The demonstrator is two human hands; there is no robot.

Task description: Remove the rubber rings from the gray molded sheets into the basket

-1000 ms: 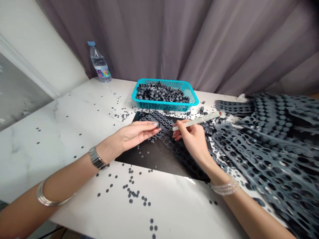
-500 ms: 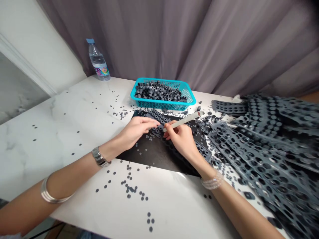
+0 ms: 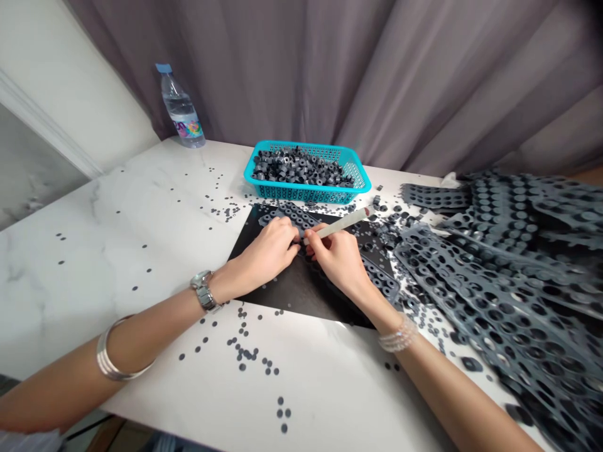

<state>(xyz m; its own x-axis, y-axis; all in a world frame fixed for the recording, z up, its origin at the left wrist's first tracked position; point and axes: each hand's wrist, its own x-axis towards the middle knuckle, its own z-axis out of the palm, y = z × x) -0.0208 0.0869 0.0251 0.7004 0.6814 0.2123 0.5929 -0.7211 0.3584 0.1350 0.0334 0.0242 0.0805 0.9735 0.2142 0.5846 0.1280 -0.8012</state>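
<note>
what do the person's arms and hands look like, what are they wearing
Both hands are ungloved and the forearms show no sleeves. The left hand has a silver link-band watch at its wrist, with a shiny silver banded bangle further up the forearm. The right hand has a bracelet of pale, clear-looking beads in several strands at its wrist.

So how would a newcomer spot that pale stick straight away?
On the white table, find the black mat in front of the turquoise basket. Over it, the right hand grips the pale stick, slanting up to the right. Its long, whitish shaft and reddish-brown far end set it apart from the dark grey pieces nearby.
</note>
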